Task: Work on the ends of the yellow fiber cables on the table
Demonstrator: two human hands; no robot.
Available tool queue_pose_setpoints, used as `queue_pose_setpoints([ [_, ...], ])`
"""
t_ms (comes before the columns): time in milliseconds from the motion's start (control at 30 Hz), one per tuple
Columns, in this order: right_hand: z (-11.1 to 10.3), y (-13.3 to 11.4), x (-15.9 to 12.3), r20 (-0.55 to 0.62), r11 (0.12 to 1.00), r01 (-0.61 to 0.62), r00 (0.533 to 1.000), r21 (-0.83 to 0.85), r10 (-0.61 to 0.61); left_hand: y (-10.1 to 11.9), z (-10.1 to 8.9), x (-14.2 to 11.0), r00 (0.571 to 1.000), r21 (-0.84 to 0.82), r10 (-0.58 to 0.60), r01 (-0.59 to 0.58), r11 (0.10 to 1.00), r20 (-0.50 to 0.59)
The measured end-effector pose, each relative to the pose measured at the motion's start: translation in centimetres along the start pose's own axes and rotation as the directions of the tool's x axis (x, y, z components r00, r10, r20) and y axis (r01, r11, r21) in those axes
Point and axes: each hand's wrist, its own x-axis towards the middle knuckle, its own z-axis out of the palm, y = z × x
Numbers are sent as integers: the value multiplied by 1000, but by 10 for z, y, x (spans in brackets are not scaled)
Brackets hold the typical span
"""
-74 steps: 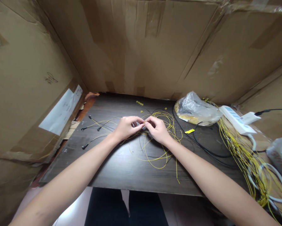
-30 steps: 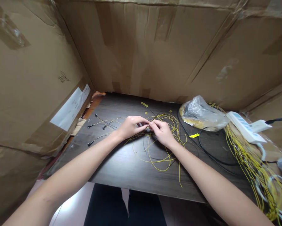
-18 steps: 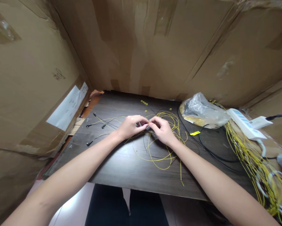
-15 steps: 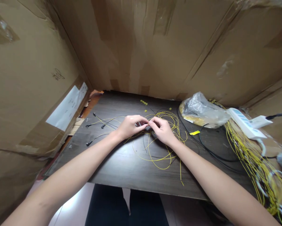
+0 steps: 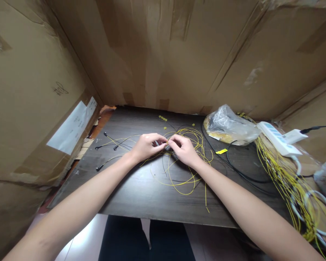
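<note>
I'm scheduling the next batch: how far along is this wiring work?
Partway, it seems. Looks done: four black plugs are laid out to the left. In progress: left hand and right hand pinch a tiny piece, too small to identify. Probably left: small yellow pieces lying beyond the hands and the loose, tangled yellow wires.

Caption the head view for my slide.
Left hand and right hand meet fingertip to fingertip over yellow wires on a dark table.
</note>
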Motion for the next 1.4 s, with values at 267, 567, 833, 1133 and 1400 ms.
queue_pose_setpoints([
  [267, 0, 0, 0, 8, 1000, 5, 1000, 1, -5, 1, -1, 0, 1000, 18, -17, 17, 1000, -12],
  [567, -1, -3, 1, 18, 1000, 2, 1000, -13, -1, 2, -1, 1, 1000, 9, 20, -20, 1000, -10],
  [833, 0, -1, 0, 8, 999, 19, 1000, 39, -20, 2, -1, 1, 1000, 12, -8, 9, 1000, -17],
  [1133, 0, 2, 0, -11, 999, 36, 999, 18, -35, 0, 0, 0, 1000, 12, 12, -11, 1000, -19],
  [1400, 0, 2, 1, 26, 999, 44, 999, -1, -44, 0, 1, 0, 1000, 11, -8, 9, 1000, -16],
])
